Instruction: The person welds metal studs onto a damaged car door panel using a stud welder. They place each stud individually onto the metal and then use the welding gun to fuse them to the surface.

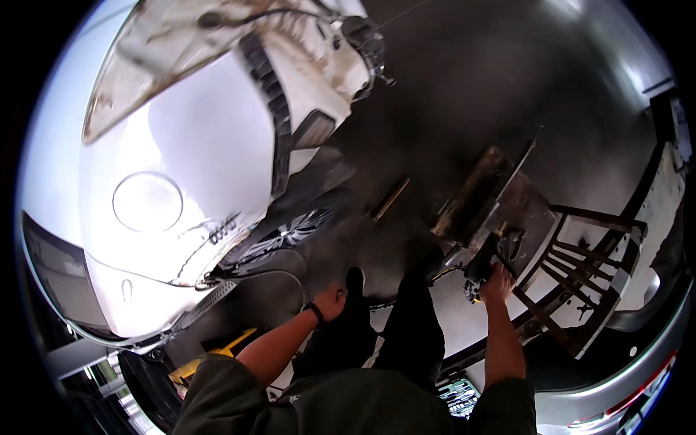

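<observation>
My left hand point(330, 302), with a dark band at the wrist, hangs over my left leg. Its fingers are curled closed, and whatever they might hold is hidden. To the right, my right hand point(497, 284) is closed on a black tool point(478, 267) with small yellow parts; its exact kind is hard to make out in the dim light. The tool is beside a wooden chair point(580, 268) with a slatted back. Just past it, a long metal rod point(516, 168) slants over a rusty, worn block-like piece point(473, 192).
A white car body point(196, 123) with exposed, stripped parts fills the left, its wheel point(293, 230) near my feet. A cable point(279, 272) loops from its lower edge. A short bar point(391, 197) lies on the floor. An open tool case point(458, 397) and a silver bumper point(580, 402) are lower right.
</observation>
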Demonstrator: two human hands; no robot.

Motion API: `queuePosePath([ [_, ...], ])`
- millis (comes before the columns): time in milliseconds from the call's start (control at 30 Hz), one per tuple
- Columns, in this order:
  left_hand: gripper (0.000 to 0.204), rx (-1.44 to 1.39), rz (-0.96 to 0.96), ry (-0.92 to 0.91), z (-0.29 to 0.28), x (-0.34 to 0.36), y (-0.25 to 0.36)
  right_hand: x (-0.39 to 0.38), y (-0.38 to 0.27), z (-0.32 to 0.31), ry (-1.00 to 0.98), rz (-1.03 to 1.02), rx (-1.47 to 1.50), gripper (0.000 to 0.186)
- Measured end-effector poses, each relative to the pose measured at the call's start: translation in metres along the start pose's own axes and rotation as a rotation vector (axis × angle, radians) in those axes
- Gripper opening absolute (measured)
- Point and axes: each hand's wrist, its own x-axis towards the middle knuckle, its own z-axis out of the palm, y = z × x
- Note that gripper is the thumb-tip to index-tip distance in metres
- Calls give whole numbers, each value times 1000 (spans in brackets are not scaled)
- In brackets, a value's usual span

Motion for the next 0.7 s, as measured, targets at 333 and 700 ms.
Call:
queuePosePath([
  [333,24,-538,75,-127,-45,-56,-96,-179,-85,9,212,-196,450,56],
  [700,8,-1495,-129,-174,-180,-130,-112,-291,-302,-76,-813,87,2126,27],
])
